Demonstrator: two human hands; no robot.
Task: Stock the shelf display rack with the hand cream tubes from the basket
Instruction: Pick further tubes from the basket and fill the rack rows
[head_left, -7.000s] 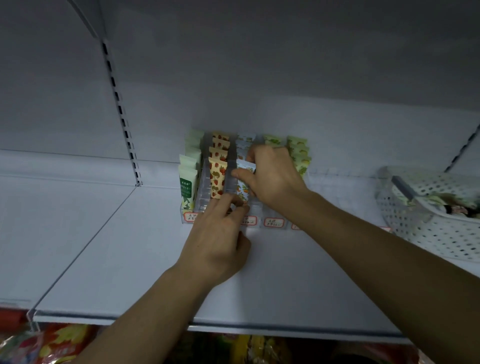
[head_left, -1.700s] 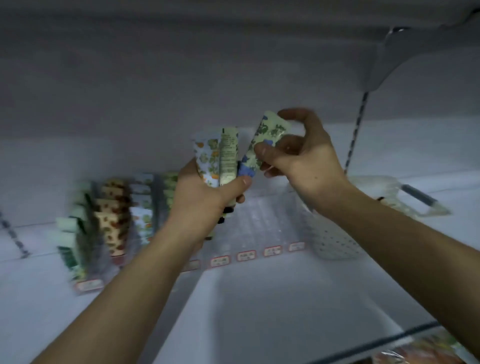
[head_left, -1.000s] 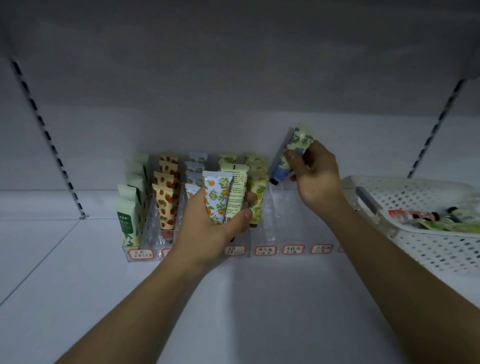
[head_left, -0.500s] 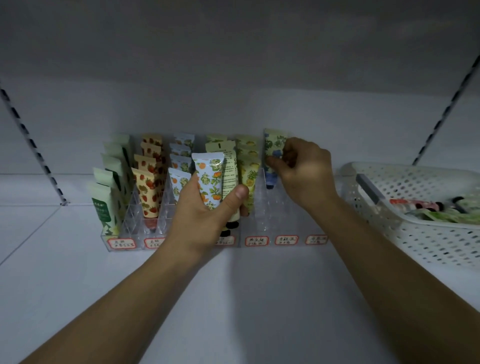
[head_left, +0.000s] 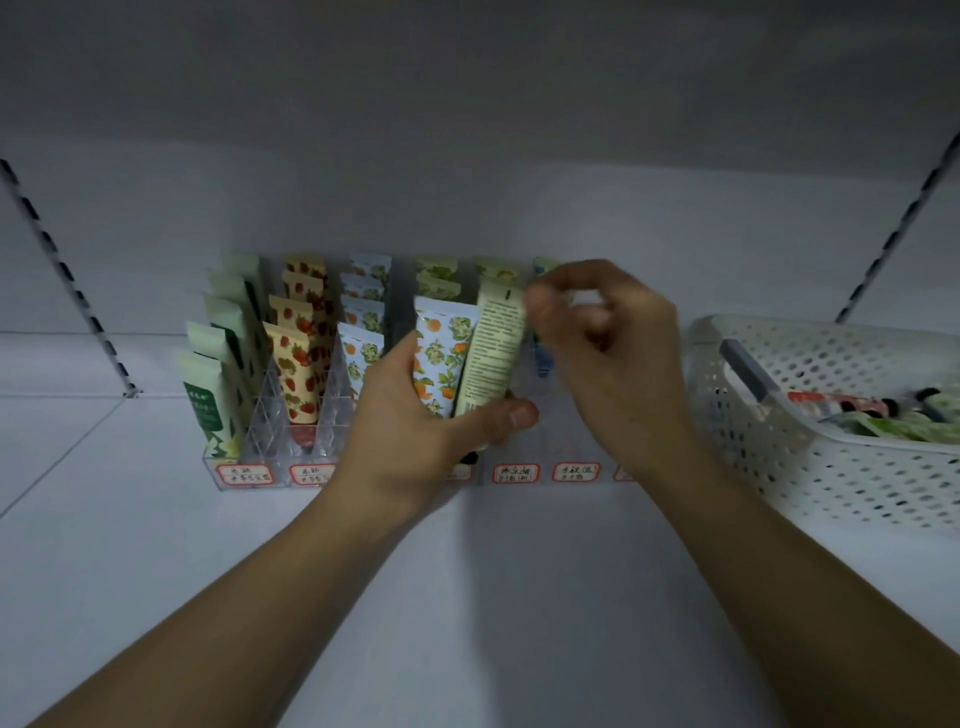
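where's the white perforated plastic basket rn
In the head view, the white perforated plastic basket sits on the shelf at far right, beside the right hand.

Rack (head_left: 260, 457) of upright tubes (head_left: 298, 374) at shelf (head_left: 519, 597) back, basket (head_left: 810, 457) just right.

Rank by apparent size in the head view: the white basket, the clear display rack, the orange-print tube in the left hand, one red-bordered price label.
1-2. Clear display rack and white basket: unsure, since the frame edge cuts off the basket.
3. Orange-print tube, held in the left hand.
4. Price label.
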